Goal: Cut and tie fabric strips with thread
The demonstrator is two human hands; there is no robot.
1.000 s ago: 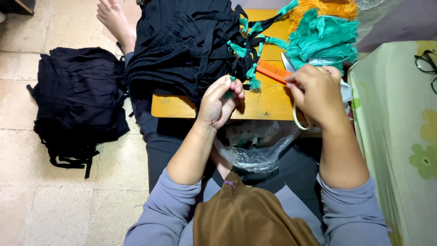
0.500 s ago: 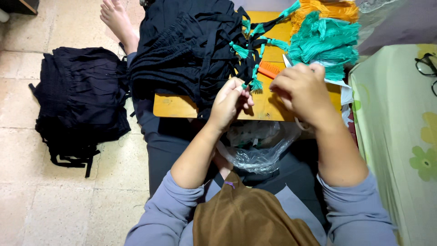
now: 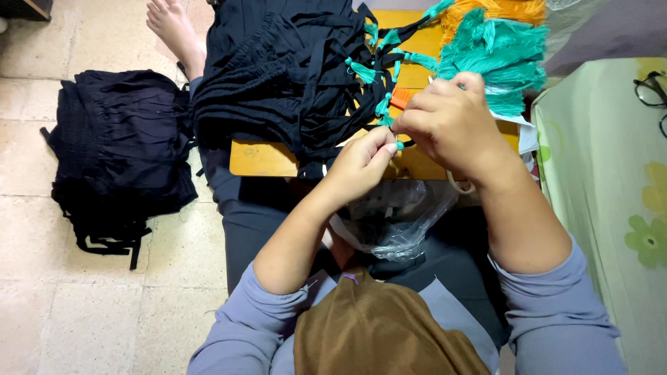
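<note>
A heap of black garments [image 3: 278, 62] with thin straps ending in teal tassels lies on a small wooden table [image 3: 257, 160]. My left hand [image 3: 365, 163] pinches a teal tassel [image 3: 398, 145] at the end of one black strap, near the table's front edge. My right hand [image 3: 451, 125] is closed just above it, fingertips on the same strap, and hides most of it. An orange tool [image 3: 401, 98] lies on the table right by my right fingertips. A bundle of loose teal tassels [image 3: 500, 55] sits behind my right hand.
Orange tassels [image 3: 500, 10] lie at the table's back. A clear plastic bag [image 3: 396, 222] rests in my lap. Another black garment pile [image 3: 118, 146] sits on the tiled floor at left. A bare foot [image 3: 174, 24] shows at top. Glasses [image 3: 653, 90] lie on a green floral cloth [image 3: 611, 173].
Both hands have moved forward and closer together over the table edge. My right hand shifted left to meet the left at the tassel end of the strap.
</note>
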